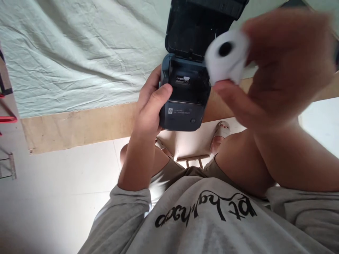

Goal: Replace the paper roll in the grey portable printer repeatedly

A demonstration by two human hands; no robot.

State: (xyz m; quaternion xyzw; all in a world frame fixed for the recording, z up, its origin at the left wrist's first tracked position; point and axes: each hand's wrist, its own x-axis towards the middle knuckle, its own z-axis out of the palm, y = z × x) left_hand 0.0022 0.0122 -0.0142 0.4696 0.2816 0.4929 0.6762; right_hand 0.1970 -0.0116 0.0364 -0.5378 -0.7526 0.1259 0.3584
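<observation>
A dark blue-black label printer (182,114) is gripped at its left side by my left hand (152,102), with the thumb over the rim of its open bay. Its black lid (198,31) is swung up and away from me. Inside the bay a small printed label (182,80) shows, and a power button sits on the front corner. My right hand (286,70), blurred by motion, pinches a white paper roll (233,65) just right of the printer. The roll's dark core hole faces the camera, and the roll is outside the bay.
A pale green cloth (79,53) covers the table, whose bare wooden edge (79,123) runs below it. Red and metal racks (7,119) stand at the far left. My legs and a small wooden stool (193,158) are below, over the white tiled floor (74,176).
</observation>
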